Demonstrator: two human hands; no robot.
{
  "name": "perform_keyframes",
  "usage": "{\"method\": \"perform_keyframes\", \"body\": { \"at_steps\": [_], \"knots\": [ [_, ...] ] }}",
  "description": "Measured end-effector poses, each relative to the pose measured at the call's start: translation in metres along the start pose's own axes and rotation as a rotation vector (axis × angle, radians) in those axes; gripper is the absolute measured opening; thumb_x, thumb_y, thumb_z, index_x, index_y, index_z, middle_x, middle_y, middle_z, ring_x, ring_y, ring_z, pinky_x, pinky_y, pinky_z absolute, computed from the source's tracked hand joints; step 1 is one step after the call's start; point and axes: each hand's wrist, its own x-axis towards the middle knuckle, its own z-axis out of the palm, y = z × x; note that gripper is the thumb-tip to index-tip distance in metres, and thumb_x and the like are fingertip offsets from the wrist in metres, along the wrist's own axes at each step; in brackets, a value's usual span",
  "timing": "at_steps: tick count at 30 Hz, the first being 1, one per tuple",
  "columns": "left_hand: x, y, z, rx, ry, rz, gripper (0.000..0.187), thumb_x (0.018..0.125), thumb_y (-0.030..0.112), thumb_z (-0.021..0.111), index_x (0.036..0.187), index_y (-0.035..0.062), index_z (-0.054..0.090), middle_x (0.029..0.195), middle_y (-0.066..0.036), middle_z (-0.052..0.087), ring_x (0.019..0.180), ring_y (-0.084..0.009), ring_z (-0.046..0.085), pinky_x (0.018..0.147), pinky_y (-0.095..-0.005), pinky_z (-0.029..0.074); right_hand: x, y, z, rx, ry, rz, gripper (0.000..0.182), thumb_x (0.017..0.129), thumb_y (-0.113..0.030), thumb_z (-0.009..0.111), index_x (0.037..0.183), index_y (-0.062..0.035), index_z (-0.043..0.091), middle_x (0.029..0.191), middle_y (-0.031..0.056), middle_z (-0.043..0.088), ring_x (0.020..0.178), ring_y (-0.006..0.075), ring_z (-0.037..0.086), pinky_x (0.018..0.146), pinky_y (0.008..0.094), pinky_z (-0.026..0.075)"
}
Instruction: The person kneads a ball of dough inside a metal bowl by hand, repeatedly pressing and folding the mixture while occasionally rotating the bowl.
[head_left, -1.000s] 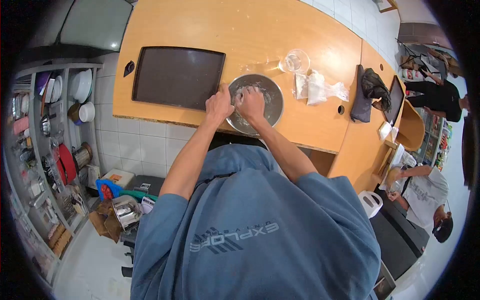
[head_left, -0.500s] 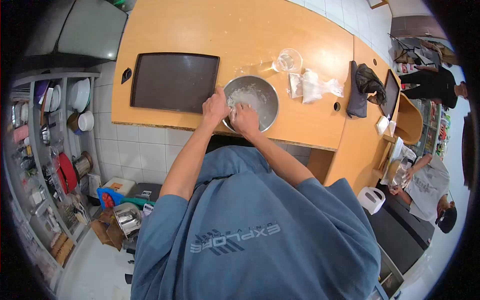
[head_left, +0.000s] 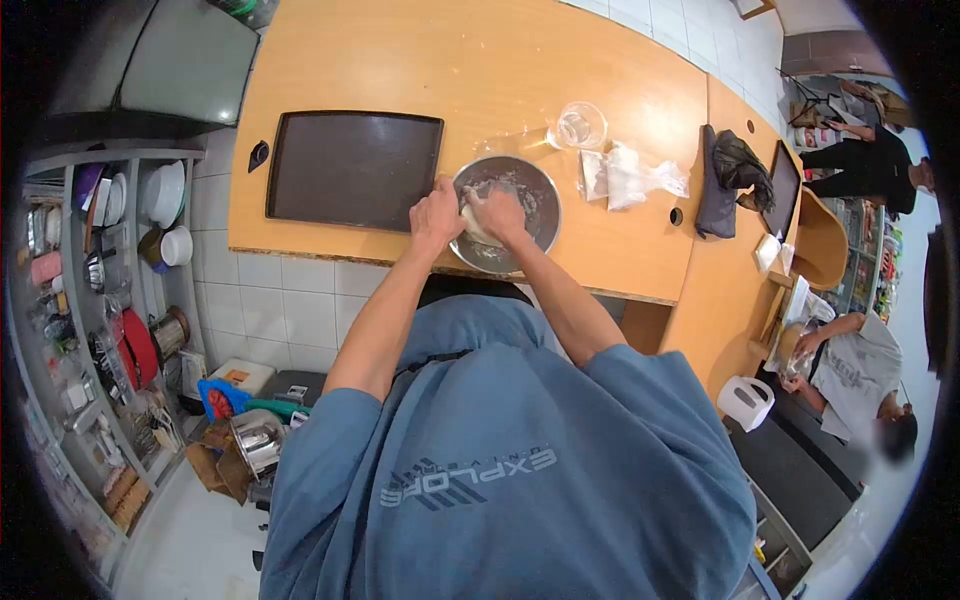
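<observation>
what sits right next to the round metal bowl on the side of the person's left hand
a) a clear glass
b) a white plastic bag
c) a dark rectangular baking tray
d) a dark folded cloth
c: the dark rectangular baking tray lies flat on the wooden counter just beside the round metal bowl, next to the left hand at the bowl's rim; the glass and bag lie on the other side.

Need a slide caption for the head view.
Right hand kneads dough in a steel bowl; left hand steadies its rim.
</observation>
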Motion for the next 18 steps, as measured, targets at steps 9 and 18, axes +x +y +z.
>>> {"method": "perform_keyframes", "body": {
  "at_steps": [9, 18],
  "knots": [
    [0.005, -0.003, 0.002, 0.006, -0.014, 0.0, 0.071, 0.08, 0.01, 0.067, 0.14, -0.0087, 0.036, 0.1, -0.029, 0.071, 0.097, -0.0434, 0.071, 0.085, -0.0506, 0.057, -0.021, 0.015, -0.031, -0.341, -0.271, -0.224, 0.061, 0.086, -0.052, 0.067, 0.113, 0.0026, 0.069, 0.111, 0.0282, 0.069, 0.105, 0.0455, 0.067, 0.092, 0.0532, 0.053],
    [0.006, -0.008, 0.008, -0.019, -0.004, 0.018, 0.068, 0.08, 0.009, 0.064, 0.139, -0.0078, 0.036, 0.1, -0.03, 0.071, 0.096, -0.045, 0.07, 0.084, -0.0526, 0.057, -0.04, 0.029, 0.015, -0.252, 0.158, -0.33, 0.032, 0.088, -0.028, 0.061, 0.101, -0.0005, 0.069, 0.107, 0.0215, 0.066, 0.098, 0.0397, 0.066, 0.079, 0.0524, 0.056]
  ]
}}
